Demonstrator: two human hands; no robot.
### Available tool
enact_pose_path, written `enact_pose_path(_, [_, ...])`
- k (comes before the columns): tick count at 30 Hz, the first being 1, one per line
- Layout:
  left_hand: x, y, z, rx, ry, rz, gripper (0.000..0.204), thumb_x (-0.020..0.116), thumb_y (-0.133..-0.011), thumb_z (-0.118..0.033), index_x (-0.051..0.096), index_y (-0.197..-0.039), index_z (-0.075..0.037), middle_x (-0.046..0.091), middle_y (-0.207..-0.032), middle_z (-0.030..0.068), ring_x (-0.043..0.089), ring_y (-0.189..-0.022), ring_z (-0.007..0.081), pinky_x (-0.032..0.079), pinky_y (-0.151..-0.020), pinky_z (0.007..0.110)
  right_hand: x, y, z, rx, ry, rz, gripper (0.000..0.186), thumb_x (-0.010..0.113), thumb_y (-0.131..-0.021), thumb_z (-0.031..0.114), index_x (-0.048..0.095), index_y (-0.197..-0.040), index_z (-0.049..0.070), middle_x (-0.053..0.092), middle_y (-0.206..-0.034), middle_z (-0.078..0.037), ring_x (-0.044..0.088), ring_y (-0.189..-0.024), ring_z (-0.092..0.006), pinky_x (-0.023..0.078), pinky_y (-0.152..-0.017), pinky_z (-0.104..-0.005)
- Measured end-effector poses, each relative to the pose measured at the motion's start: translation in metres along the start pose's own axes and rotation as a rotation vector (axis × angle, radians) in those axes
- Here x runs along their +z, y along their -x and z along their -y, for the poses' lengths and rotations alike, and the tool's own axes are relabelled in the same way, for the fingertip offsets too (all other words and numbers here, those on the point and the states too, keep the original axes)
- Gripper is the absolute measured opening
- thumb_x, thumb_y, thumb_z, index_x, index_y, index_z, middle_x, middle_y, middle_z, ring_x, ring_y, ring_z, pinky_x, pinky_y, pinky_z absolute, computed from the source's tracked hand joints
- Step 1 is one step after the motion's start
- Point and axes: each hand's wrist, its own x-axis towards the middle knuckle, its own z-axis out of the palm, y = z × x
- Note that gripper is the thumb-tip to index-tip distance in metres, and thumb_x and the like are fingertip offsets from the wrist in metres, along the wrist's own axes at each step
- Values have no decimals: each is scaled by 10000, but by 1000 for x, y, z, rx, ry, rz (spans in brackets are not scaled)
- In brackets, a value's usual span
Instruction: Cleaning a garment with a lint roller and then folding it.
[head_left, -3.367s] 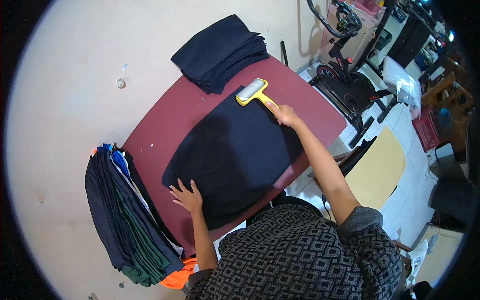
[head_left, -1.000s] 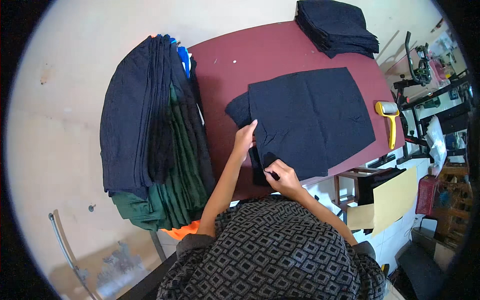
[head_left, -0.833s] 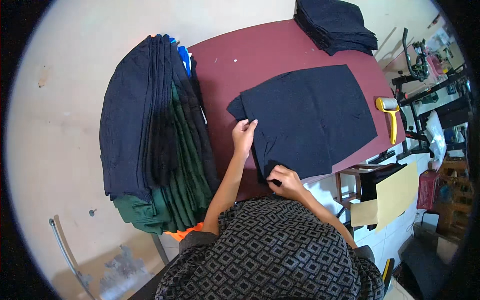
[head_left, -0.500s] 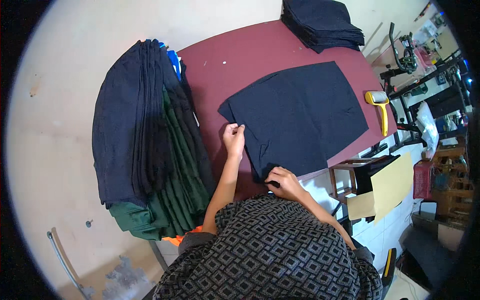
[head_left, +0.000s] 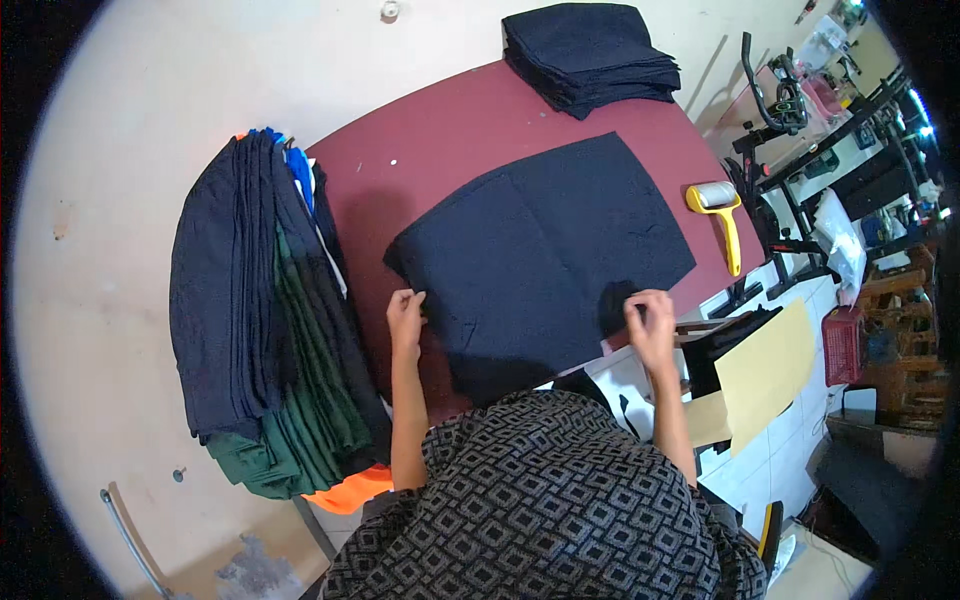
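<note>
A dark navy fabric panel (head_left: pixel 540 260) lies spread on a maroon tabletop (head_left: pixel 440 140), with a faint crease down its middle and small wrinkles near its left side. My left hand (head_left: pixel 406 320) is closed in a pinch at the panel's left edge. Above the panel's right front edge is my right hand (head_left: pixel 652 330), its fingers curled together and a shadow on the cloth beside it. Whatever those fingertips hold, if anything, is too small to make out. A yellow-handled lint roller (head_left: pixel 716 210) rests near the table's right edge.
A stack of folded dark fabric (head_left: pixel 595 60) sits at the table's far edge. Dark and green cloths (head_left: pixel 235 290) hang in a thick pile at the left. Beyond the right side stand a tan board (head_left: pixel 768 370), a red basket (head_left: pixel 842 345) and an exercise bike (head_left: pixel 785 110).
My right hand has moved right along the front edge, away from the panel's near left corner. My left hand stays at the left edge. The whole view has shifted a little.
</note>
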Motion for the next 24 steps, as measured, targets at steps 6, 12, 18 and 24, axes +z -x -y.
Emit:
enact_pose_path(6, [16,-14,-18,-8,-80,-105,301,627,-809,-327,560,-854,-37,407,-600,-24,399,-547,86,339,-505,258,-70,-41,-84,97,240,-179,190,588,-733,36,562,-921,26,536,-968,-146,485,-939,-310,363,-856,-397])
enact_pose_path(12, [27,-35,-5,162,-152,-223,235,630,-810,-220,534,-796,-5,419,-632,-29,371,-564,67,310,-516,244,-75,-84,-156,121,421,-236,514,613,-731,74,472,-1224,124,468,-1200,-164,415,-1126,-349,337,-941,-433])
enact_pose_path(18, [18,-45,19,254,-175,-310,243,572,-845,-209,512,-872,25,463,-703,-2,413,-631,91,348,-583,251,-71,-114,-182,345,446,-176,533,581,-761,57,434,-1264,152,522,-1136,-176,515,-1002,-367,411,-867,-425])
enact_pose_path(24, [41,-22,4,305,-365,-444,362,529,-861,-254,477,-1049,51,550,-1023,213,531,-955,339,399,-825,380,-60,-75,-105,213,-245,-27,439,569,-760,8,498,-1191,57,551,-1087,-214,536,-1014,-350,445,-816,-371])
